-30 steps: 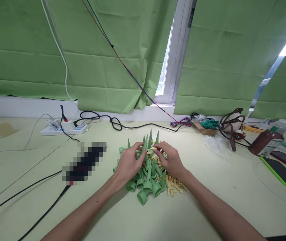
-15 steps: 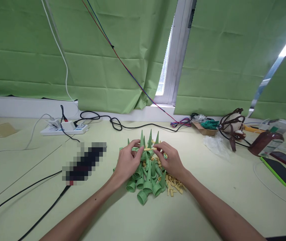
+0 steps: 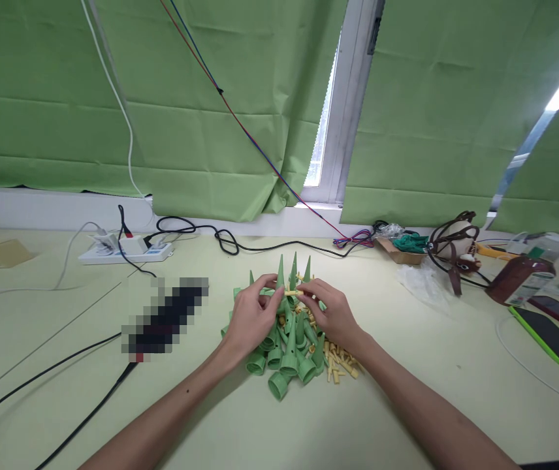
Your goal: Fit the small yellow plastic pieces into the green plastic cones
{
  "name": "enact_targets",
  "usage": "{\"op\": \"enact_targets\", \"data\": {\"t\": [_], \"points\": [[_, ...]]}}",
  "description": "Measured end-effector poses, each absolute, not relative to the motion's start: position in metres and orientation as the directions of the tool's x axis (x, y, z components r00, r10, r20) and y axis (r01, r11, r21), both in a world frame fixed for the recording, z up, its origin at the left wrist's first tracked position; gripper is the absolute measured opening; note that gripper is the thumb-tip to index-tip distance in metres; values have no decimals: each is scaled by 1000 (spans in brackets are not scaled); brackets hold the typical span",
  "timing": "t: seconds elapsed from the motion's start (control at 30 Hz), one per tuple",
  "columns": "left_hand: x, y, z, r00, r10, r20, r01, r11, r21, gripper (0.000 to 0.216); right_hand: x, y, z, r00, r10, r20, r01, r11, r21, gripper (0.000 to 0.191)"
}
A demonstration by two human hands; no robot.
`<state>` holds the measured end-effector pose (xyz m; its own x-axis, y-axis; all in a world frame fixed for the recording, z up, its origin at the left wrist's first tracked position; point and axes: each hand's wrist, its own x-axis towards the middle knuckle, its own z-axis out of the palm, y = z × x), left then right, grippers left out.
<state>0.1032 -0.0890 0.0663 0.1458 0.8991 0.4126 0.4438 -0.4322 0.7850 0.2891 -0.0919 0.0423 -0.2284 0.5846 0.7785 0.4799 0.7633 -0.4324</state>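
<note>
Green plastic cone [image 3: 281,270] in the left hand [image 3: 255,314], just about dead centre of my feed, tip pointing up. Fingers on that side are pinched narrow around its lower part, thumb in front. The right hand [image 3: 331,312] has a thin yellow piece [image 3: 292,293] nipped between thumb and fingertips, lying roughly level, its left end right up at the cone. Can't tell from where I'm sitting whether it's actually in the cone or only against it, the left thumb is too close.

Under and around both hands there's a heap of green cones [image 3: 289,361], some upright, some tipped over with their round open ends facing me. Small yellow pieces [image 3: 341,358] are scattered at the heap's right side, near the right wrist. All of it sits on a pale counter [image 3: 279,436].

Further out I've got a white power strip [image 3: 125,255] at mid-left, a pixelated dark patch [image 3: 166,320] below it, and a brown bottle [image 3: 515,279] plus a green-edged phone [image 3: 551,338] over at the right edge.
</note>
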Motion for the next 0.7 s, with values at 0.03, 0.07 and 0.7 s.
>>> {"op": "enact_targets", "data": {"t": [0.03, 0.07, 0.7], "points": [[103, -89, 66, 147, 900, 411, 442, -432, 786, 36, 289, -92, 42, -229, 582, 781, 479, 765, -430, 15], [103, -90, 66, 151, 900, 408, 440, -431, 788, 36, 289, -91, 41, -229, 581, 781, 479, 766, -429, 15], [104, -91, 65, 216, 918, 332, 372, -392, 841, 35, 288, -92, 39, -251, 592, 766, 470, 766, -439, 14]]}}
